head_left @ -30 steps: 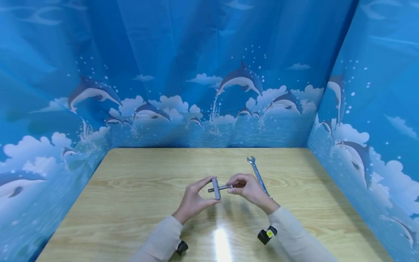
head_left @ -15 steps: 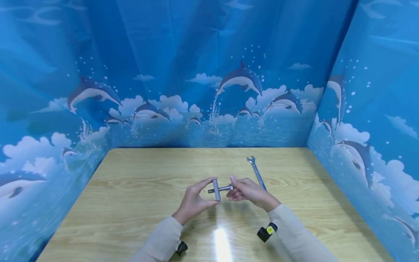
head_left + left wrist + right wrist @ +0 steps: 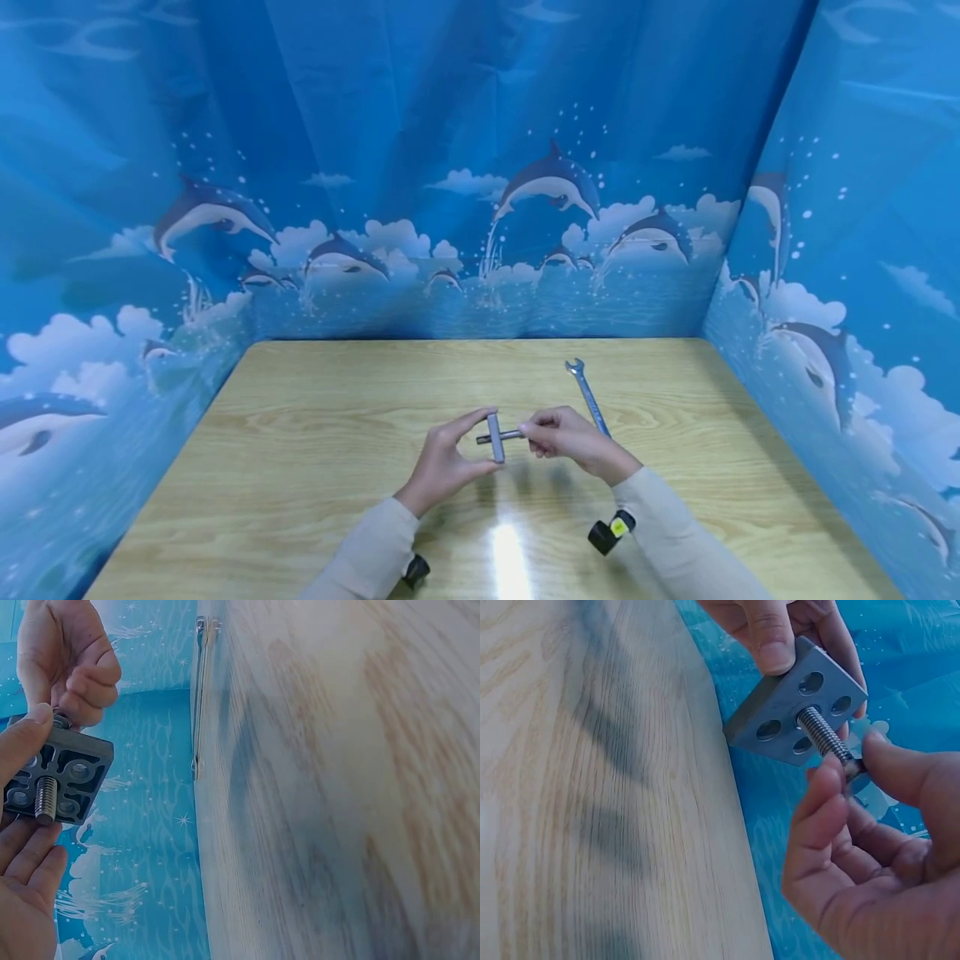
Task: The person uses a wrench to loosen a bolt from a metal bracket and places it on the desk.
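My left hand [image 3: 442, 462] grips a square grey metal plate [image 3: 769, 709] by its opposite edges, thumb on one side and fingers on the other. The plate has several round holes and is held upright above the table. Through its middle runs a threaded bolt [image 3: 825, 735], whose tip [image 3: 46, 801] sticks out on the ribbed side in the left wrist view. On the other side, my right hand [image 3: 573, 437] pinches the bolt's head between thumb and fingers. The fingers partly cover that head.
A combination wrench [image 3: 590, 396] lies on the wooden table [image 3: 337, 400] behind my right hand, its lower end hidden by that hand. A blue dolphin-print curtain [image 3: 450, 167] stands along the table's back and sides.
The right fingers loosened from the bolt head half a second ago, thumb raised, and now pinch it again. The plate and left hand have barely moved.
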`<state>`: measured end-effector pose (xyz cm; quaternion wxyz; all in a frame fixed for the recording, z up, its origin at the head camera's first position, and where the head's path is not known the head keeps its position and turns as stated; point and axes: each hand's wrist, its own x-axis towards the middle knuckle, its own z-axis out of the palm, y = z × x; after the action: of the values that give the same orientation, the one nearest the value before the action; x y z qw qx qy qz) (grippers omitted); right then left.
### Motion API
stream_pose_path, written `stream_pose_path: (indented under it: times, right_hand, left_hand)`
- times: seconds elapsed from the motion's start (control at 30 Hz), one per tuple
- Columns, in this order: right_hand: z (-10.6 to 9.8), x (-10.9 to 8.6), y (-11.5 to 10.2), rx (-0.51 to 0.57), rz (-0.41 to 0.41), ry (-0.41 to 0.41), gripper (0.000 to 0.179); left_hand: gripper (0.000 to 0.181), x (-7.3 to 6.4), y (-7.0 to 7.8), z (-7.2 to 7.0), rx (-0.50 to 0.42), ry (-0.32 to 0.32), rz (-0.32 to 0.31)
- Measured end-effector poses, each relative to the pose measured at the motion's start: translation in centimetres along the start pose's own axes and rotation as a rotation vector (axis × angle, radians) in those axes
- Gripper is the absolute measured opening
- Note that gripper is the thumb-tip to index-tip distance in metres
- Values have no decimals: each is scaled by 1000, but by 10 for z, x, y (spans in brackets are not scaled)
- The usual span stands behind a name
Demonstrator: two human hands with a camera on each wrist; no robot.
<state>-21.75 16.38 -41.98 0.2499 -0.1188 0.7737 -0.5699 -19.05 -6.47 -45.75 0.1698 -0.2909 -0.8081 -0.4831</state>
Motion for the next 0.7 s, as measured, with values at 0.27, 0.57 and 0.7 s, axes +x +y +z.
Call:
stream_pose_path:
  times: [0.27,0.57,0.7]
  right_hand:
    - [0,-3,1,-95,-58,130,37]
    - [0,-3,3,-75,-150,152,33]
    - [-1,-3,3,-81,-158,140,33]
  left_hand:
    - [73,0,1,-1,-42,1,-54]
    - [70,1,1,-2,-146,-3,-103]
    - [70,1,0,-2,-141,-5,-109]
